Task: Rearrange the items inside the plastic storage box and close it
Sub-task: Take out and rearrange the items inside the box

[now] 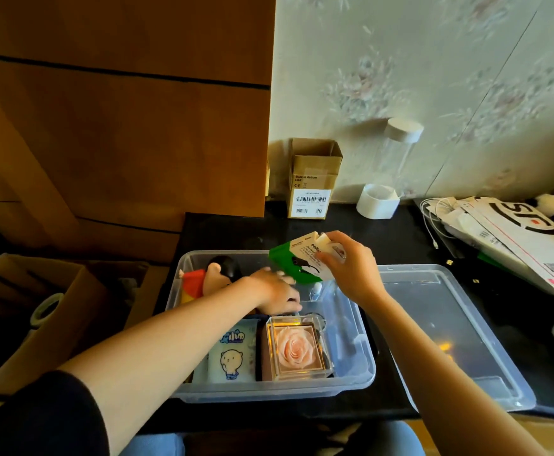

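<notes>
Black table: storage box under hands.

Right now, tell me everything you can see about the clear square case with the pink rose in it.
The clear square acrylic case holds one pale pink rose bloom facing up, set in a pale pink square base. Its walls look thick, glossy and transparent, catching warm yellow light along the top edge. It rests flat, lid on, in the near middle of the clear plastic storage box, close beside the blue tissue packet with a bear on its left. Neither hand touches it.
</notes>
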A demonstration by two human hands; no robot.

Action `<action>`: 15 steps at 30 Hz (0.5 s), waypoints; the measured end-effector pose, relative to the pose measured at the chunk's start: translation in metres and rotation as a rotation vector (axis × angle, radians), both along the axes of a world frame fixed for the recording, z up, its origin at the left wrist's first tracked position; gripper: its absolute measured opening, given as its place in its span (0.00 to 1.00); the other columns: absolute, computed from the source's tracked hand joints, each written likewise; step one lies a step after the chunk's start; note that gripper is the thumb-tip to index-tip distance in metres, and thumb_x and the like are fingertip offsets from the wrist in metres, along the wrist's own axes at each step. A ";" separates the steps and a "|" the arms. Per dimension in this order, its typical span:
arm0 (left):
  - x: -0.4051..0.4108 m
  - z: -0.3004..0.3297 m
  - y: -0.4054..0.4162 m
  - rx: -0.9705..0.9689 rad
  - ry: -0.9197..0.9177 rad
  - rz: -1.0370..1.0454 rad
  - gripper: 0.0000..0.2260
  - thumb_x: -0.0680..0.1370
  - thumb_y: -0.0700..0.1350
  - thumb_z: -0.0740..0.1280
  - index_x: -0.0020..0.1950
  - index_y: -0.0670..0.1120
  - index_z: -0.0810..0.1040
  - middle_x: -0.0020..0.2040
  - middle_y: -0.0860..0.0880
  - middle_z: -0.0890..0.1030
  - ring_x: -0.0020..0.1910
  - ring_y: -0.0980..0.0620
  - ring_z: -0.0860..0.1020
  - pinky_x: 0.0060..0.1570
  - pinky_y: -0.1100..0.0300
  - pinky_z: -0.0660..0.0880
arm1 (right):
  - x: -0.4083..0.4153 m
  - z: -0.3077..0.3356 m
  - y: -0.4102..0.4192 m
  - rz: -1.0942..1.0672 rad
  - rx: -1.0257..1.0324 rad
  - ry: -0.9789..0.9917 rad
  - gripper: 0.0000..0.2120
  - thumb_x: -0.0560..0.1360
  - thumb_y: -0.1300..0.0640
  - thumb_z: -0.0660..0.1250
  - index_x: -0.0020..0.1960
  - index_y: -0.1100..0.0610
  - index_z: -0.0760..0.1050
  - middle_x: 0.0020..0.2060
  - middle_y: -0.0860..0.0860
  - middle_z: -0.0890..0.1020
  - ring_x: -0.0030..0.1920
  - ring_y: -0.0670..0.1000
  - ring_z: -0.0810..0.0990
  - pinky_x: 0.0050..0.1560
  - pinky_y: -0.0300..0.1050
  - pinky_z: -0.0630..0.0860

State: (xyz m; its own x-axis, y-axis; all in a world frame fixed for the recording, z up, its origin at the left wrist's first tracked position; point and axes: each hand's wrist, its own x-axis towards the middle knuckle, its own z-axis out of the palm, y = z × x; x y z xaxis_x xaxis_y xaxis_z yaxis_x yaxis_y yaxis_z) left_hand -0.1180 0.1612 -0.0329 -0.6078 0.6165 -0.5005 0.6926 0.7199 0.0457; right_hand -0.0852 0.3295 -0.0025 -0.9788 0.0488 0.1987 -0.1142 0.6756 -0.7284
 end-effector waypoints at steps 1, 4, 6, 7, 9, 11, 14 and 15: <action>0.000 -0.002 0.002 -0.012 0.023 -0.005 0.22 0.81 0.60 0.49 0.72 0.55 0.67 0.76 0.46 0.59 0.75 0.45 0.56 0.70 0.48 0.54 | -0.001 -0.001 0.001 0.007 0.005 0.002 0.12 0.75 0.55 0.67 0.58 0.50 0.73 0.55 0.53 0.81 0.54 0.52 0.79 0.32 0.28 0.73; 0.003 -0.008 0.005 -0.019 0.062 -0.001 0.23 0.81 0.60 0.49 0.71 0.52 0.68 0.73 0.43 0.63 0.72 0.43 0.59 0.68 0.48 0.57 | -0.004 -0.002 0.002 0.042 0.035 0.009 0.15 0.75 0.56 0.68 0.61 0.51 0.72 0.57 0.53 0.80 0.57 0.54 0.78 0.35 0.27 0.73; 0.003 -0.007 0.005 -0.022 0.039 -0.008 0.23 0.81 0.61 0.49 0.70 0.52 0.68 0.71 0.43 0.65 0.70 0.42 0.61 0.67 0.48 0.60 | -0.005 -0.005 0.004 0.047 0.049 -0.010 0.17 0.75 0.57 0.68 0.62 0.52 0.71 0.59 0.54 0.79 0.59 0.55 0.78 0.38 0.29 0.73; 0.002 -0.006 0.004 -0.020 0.015 -0.014 0.23 0.81 0.61 0.49 0.70 0.52 0.69 0.70 0.43 0.66 0.69 0.41 0.62 0.66 0.47 0.61 | -0.006 -0.006 0.004 0.047 0.054 -0.019 0.17 0.74 0.58 0.68 0.62 0.52 0.71 0.59 0.55 0.79 0.59 0.56 0.77 0.39 0.30 0.73; 0.002 -0.002 0.002 -0.017 -0.032 -0.039 0.20 0.81 0.60 0.50 0.66 0.54 0.71 0.68 0.45 0.67 0.66 0.41 0.64 0.63 0.48 0.64 | -0.006 -0.009 0.005 0.042 0.063 -0.043 0.17 0.74 0.58 0.68 0.62 0.53 0.71 0.59 0.54 0.78 0.60 0.56 0.77 0.41 0.31 0.73; 0.004 0.000 0.002 -0.018 -0.057 -0.064 0.19 0.81 0.60 0.50 0.63 0.54 0.73 0.65 0.46 0.68 0.62 0.42 0.67 0.59 0.50 0.65 | -0.005 -0.012 0.006 0.042 0.064 -0.052 0.17 0.74 0.59 0.68 0.62 0.53 0.71 0.59 0.54 0.78 0.59 0.56 0.77 0.43 0.34 0.74; 0.005 0.001 0.003 -0.015 -0.056 -0.022 0.20 0.81 0.61 0.50 0.65 0.55 0.72 0.68 0.45 0.67 0.64 0.43 0.67 0.62 0.49 0.67 | -0.005 -0.014 0.004 0.037 0.050 -0.037 0.17 0.74 0.59 0.68 0.62 0.53 0.71 0.59 0.54 0.79 0.59 0.56 0.78 0.45 0.35 0.74; 0.004 0.001 0.003 -0.026 -0.049 0.006 0.21 0.80 0.62 0.50 0.67 0.55 0.71 0.70 0.45 0.66 0.66 0.43 0.66 0.63 0.49 0.66 | -0.005 -0.015 0.003 0.033 0.035 -0.030 0.16 0.74 0.59 0.68 0.61 0.52 0.72 0.59 0.54 0.79 0.58 0.56 0.78 0.43 0.33 0.74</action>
State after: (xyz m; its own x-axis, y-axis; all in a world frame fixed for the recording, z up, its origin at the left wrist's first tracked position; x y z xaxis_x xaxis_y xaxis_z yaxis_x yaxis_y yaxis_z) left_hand -0.1139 0.1644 -0.0322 -0.5855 0.5995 -0.5457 0.6859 0.7251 0.0606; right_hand -0.0901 0.3327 -0.0175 -0.9854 0.0105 0.1702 -0.1149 0.6968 -0.7080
